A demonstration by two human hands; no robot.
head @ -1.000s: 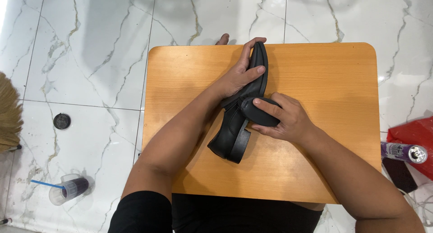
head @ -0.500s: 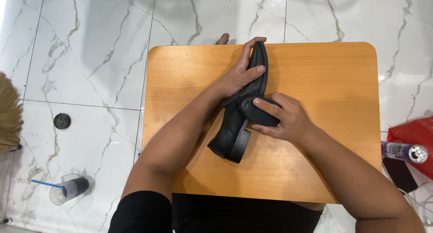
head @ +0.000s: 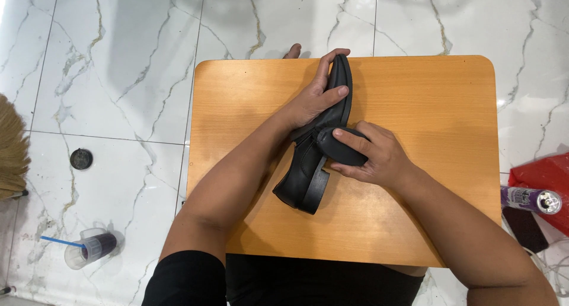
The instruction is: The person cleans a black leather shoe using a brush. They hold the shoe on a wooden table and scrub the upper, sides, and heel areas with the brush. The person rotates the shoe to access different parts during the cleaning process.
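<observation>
A black leather shoe [head: 308, 175] lies on its side on a small orange wooden table [head: 427, 104], toe pointing away from me, heel near my body. My left hand [head: 311, 101] grips the front part of the shoe, fingers wrapped over the toe and thumb on the sole edge. My right hand [head: 376, 158] presses a dark rounded object [head: 344, 152], possibly a pad or brush, against the shoe's middle. What the object is exactly I cannot tell.
The floor is white marble tile. At left lie a tipped plastic cup with a blue straw [head: 86, 248], a small dark round lid [head: 81, 158] and a broom head [head: 10, 149]. At right sit a red bag [head: 548, 175] and a purple spray can [head: 530, 199].
</observation>
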